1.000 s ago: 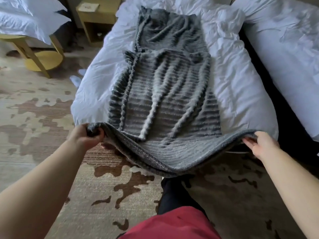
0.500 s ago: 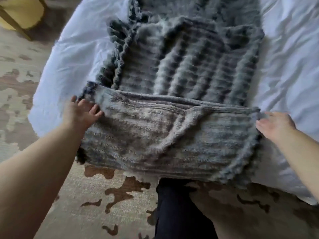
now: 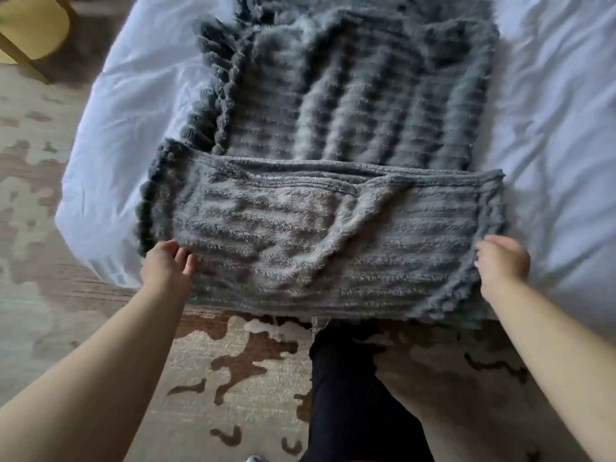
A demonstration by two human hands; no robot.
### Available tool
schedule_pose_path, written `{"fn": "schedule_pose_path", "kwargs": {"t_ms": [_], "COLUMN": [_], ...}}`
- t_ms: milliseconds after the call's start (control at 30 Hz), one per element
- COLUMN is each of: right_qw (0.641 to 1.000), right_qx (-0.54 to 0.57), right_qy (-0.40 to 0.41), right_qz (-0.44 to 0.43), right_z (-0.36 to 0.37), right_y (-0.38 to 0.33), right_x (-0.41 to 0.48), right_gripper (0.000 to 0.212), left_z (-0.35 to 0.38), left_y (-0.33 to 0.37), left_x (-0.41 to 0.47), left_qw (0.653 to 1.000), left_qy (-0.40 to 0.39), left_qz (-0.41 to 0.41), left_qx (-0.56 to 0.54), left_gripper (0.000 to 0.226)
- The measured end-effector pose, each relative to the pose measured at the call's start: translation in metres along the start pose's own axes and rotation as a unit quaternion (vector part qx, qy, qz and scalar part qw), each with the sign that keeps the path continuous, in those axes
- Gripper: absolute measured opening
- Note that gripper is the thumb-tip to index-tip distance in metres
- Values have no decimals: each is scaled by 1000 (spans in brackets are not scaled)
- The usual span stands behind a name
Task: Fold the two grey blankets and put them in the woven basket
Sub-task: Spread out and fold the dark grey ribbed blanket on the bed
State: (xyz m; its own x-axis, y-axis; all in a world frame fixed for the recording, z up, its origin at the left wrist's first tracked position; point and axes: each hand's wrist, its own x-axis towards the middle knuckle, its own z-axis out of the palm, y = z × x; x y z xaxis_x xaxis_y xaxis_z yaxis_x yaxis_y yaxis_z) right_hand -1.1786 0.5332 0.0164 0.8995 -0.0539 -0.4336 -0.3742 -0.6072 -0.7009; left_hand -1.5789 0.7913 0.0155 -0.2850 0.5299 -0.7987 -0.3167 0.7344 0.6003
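Observation:
A ribbed grey blanket (image 3: 360, 105) lies lengthwise on the white bed (image 3: 140, 105). Its near end is folded back over itself as a wide flap (image 3: 320, 235) at the foot of the bed. My left hand (image 3: 166, 266) touches the flap's left edge with fairly straight fingers. My right hand (image 3: 501, 261) has its fingers curled on the flap's right edge. More grey fabric (image 3: 333, 5) runs out of the top of the view; I cannot tell whether it is a separate blanket. No woven basket is in view.
A yellow wooden stool (image 3: 30, 35) stands on the floor at the top left. Patterned beige and brown carpet (image 3: 43, 201) lies left of and in front of the bed. My leg in black trousers (image 3: 350, 395) stands against the foot of the bed.
The blanket's near end was lifted off the foot of the bed and laid forward as a flap. Both hands then let go of its corners and moved back to the flap's near sides.

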Motion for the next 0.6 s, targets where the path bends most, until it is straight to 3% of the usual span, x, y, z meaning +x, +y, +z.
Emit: {"fn": "schedule_pose_path", "kwargs": {"t_ms": [67,133,267,400,500,600], "right_qw": [998,983,903,870,844,820], "right_qx": [29,45,122,252,350,407], "right_qy": [-20,-59,-191,-152,-105,-109], "right_qz": [54,166,364,397,392,388], "right_z": [-4,-7,-4,12,21,23], "right_y": [37,78,144,172,177,170], "right_x": [-19,-36,-52,-28,-7,-1], "right_gripper": [26,27,52,72,71,58], "left_z": [-21,-41,-55,-51,-35,-23], "left_y": [-29,-59,-99,-118,-117,-109], "left_x": [2,4,19,50,59,52], "left_qw": [999,994,988,984,969,963], "left_qy": [17,51,28,-36,-71,-85], "left_qz": [-40,-82,-145,-169,-191,-187], "left_qx": [22,43,44,-52,-139,-173], "left_gripper": [27,27,66,68,64,46]}}
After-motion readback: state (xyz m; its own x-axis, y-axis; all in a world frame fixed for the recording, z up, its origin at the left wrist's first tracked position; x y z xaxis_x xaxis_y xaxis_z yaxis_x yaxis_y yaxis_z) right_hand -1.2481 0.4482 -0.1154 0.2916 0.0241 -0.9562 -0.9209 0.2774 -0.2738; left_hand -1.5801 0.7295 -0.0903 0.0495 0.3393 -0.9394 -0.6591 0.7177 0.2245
